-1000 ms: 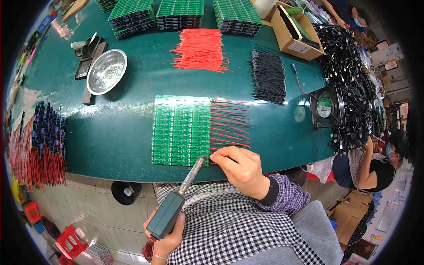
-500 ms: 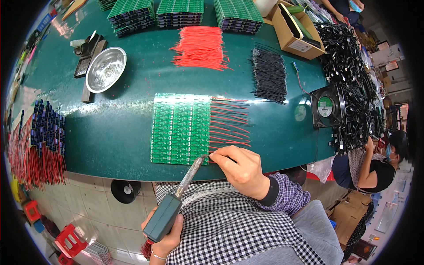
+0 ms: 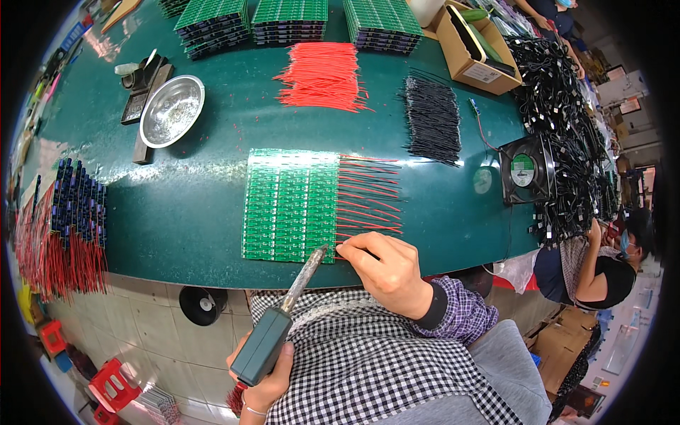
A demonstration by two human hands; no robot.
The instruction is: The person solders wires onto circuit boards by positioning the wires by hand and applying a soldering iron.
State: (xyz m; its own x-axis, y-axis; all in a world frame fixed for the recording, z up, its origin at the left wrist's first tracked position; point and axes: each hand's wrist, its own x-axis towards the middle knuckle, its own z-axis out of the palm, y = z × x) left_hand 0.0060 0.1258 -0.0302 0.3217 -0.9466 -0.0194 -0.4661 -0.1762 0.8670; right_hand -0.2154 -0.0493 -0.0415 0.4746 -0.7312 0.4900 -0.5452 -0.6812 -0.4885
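A soldering iron (image 3: pixel 263 346) with a dark grey-green handle is gripped in my left hand (image 3: pixel 275 382), near the table's front edge. Its metal tip rests at the lower right corner of a green circuit board panel (image 3: pixel 276 205), made of many small boards in rows. Beside that tip, my right hand (image 3: pixel 388 273) pinches a thin wire at the panel's right edge; the fingers hide most of it. Above this hand, red and black wires (image 3: pixel 370 195) stick out rightward from the same edge in a row.
Red wires (image 3: pixel 319 76) and black wires (image 3: pixel 432 119) lie in piles beyond the panel. A metal bowl (image 3: pixel 171 112) leans on a dark stand (image 3: pixel 144 142). Board stacks (image 3: pixel 289 21), a cardboard box (image 3: pixel 476 60), a fan (image 3: pixel 525 170) and black cables (image 3: pixel 567 142) surround. Wired boards (image 3: pixel 69 219) lie left.
The iron's tip has shifted very slightly up and left at the panel's corner. Both hands keep their grips and have hardly moved.
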